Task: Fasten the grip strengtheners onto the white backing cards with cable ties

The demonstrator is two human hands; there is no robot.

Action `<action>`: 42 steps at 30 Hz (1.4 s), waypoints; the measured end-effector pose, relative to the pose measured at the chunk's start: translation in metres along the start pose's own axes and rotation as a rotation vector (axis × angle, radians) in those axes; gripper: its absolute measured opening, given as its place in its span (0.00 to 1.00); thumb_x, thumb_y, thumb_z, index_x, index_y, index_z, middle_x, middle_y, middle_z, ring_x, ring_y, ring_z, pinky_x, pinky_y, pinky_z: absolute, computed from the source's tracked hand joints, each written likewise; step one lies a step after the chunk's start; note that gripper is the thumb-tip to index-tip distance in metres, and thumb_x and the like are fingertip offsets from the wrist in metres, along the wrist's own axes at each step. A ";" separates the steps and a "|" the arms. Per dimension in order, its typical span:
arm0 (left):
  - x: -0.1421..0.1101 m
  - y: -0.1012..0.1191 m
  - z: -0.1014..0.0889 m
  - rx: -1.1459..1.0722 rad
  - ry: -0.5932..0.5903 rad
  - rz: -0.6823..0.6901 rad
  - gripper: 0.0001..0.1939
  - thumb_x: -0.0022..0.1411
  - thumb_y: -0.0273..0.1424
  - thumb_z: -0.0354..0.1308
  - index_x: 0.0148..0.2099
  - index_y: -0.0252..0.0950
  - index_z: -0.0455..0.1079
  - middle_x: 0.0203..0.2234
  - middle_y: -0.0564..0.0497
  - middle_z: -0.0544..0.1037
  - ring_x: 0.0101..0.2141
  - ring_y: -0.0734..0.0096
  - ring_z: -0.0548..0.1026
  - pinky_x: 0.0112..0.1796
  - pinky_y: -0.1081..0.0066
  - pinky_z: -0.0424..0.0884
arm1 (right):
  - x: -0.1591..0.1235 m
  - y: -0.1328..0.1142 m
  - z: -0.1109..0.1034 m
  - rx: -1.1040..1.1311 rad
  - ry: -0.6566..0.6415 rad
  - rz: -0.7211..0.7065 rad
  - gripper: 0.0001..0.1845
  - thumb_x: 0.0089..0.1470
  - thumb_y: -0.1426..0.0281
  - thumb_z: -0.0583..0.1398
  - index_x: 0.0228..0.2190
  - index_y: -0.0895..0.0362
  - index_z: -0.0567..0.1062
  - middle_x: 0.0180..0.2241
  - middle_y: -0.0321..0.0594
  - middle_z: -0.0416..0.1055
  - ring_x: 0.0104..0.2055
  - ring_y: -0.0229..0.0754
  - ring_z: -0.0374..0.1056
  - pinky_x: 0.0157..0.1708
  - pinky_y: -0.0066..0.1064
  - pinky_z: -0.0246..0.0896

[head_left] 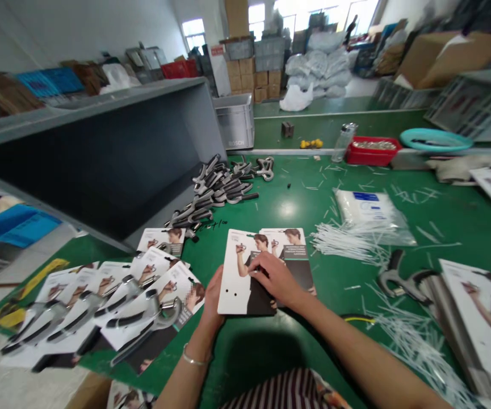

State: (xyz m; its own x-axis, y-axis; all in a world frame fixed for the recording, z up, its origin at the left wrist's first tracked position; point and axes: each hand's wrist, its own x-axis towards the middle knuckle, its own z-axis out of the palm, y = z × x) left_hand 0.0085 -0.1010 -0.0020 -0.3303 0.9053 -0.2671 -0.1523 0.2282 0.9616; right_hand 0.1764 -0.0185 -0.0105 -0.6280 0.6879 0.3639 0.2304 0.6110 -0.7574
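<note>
My left hand (pixel 214 298) is closed on the left edge of a printed cardboard card (pixel 236 284) with small holes, its fingers partly hidden behind it. Over the card's face, my right hand (pixel 277 278) has thumb and fingers pinched together; anything small between them is hidden. A second printed card (pixel 300 267) lies beneath and to the right. At the left, several hand grip strengtheners (pixel 143 318) lie on similar cards in an overlapping row. Loose grip strengtheners (pixel 223 187) form a heap farther back, and another grip strengthener (pixel 402 278) lies at the right.
White cable ties (pixel 347 244) lie bundled by a plastic bag (pixel 368 210), with more ties (pixel 419 346) scattered nearer me. A stack of cards (pixel 483 335) stands at right. A grey bin (pixel 143 147) on its side borders the left; a red tray (pixel 373 152) sits at the back.
</note>
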 end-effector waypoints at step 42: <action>0.024 0.039 0.022 -0.031 -0.247 -0.028 0.23 0.53 0.38 0.68 0.49 0.31 0.74 0.39 0.42 0.81 0.34 0.64 0.78 0.31 0.73 0.70 | 0.006 0.016 -0.154 0.540 0.519 0.295 0.13 0.58 0.58 0.61 0.34 0.54 0.67 0.29 0.31 0.70 0.23 0.33 0.67 0.27 0.30 0.70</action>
State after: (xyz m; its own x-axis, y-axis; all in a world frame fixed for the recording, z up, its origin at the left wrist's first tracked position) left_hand 0.0155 -0.0629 0.0302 -0.0883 0.9596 -0.2671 -0.1880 0.2472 0.9505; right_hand 0.2907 0.0564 0.0631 -0.1410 0.9669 0.2126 -0.1417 0.1928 -0.9709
